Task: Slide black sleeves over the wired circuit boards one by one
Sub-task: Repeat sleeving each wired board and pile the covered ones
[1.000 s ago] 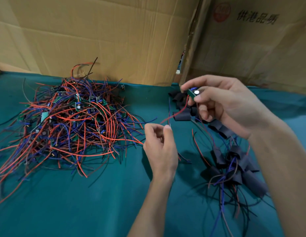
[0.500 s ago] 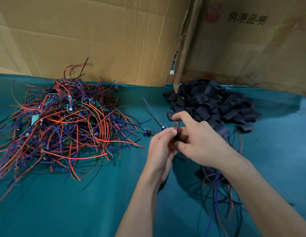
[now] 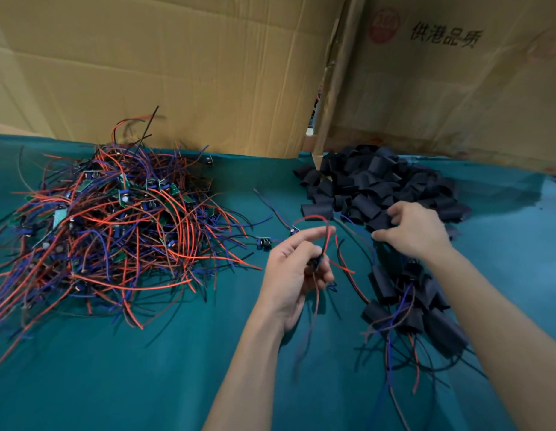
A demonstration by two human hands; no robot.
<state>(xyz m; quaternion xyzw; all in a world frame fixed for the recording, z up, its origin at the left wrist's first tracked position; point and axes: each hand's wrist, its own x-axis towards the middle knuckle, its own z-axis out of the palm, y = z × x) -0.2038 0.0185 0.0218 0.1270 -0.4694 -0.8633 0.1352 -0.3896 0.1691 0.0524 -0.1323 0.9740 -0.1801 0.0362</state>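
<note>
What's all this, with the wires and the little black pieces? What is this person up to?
A person is fitting black sleeves over small wired circuit boards. The left hand holds one board by its red and dark wires, above the green table. The right hand reaches into the pile of loose black sleeves, apparently for the next one. A big tangle of unsleeved boards lies to the left, and finished, sleeved ones sit near the right forearm.
</note>
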